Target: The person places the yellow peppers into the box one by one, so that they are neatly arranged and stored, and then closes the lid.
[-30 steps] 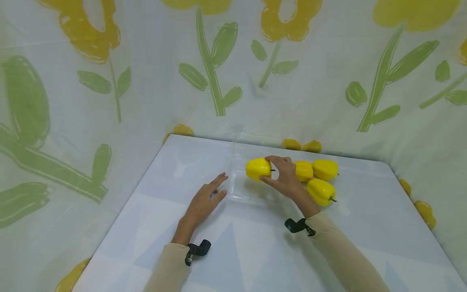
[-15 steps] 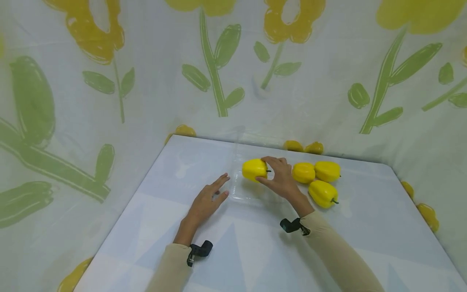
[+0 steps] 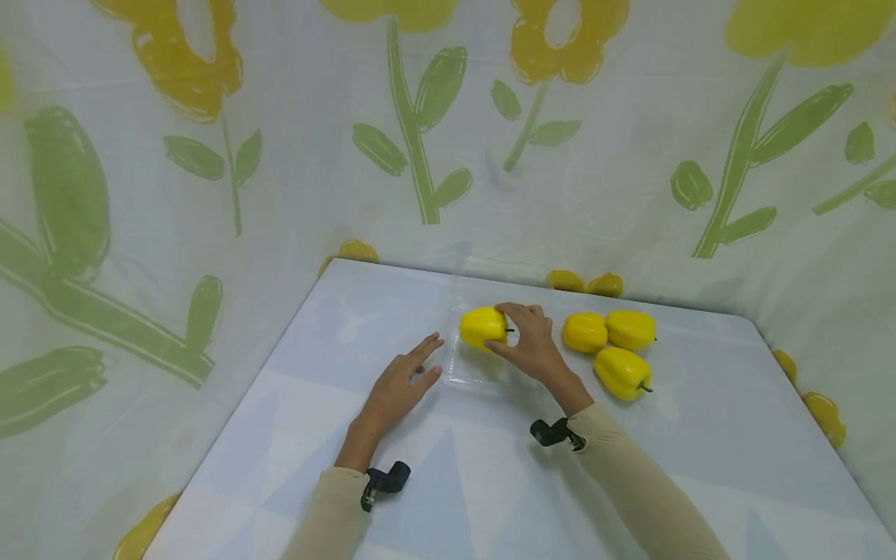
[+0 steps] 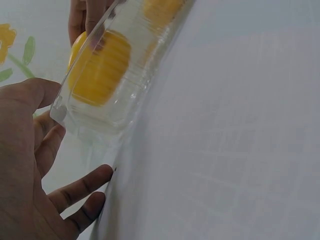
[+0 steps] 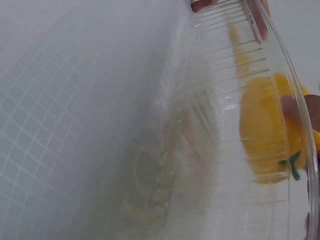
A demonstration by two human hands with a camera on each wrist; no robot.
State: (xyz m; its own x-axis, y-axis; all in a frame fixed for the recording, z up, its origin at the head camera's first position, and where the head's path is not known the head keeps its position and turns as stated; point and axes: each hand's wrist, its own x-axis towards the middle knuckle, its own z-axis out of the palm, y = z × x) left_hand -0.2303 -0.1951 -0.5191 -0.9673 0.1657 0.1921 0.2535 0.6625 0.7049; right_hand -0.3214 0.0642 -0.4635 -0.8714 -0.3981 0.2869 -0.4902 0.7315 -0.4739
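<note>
Probably light, firm and slick; best pinched across both sides near the stem (image 3: 509, 330), as by the right hand (image 3: 535, 346) with this yellow pepper (image 3: 479, 327), partly below the rim of the clear box (image 3: 470, 381). Steady that likely flimsy plastic using the relaxed, outspread left hand (image 3: 395, 385) alongside.

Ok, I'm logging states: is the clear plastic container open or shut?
Open: the right hand reaches into the clear plastic container, holding a yellow bell pepper that shows through it in the left wrist view.
</note>
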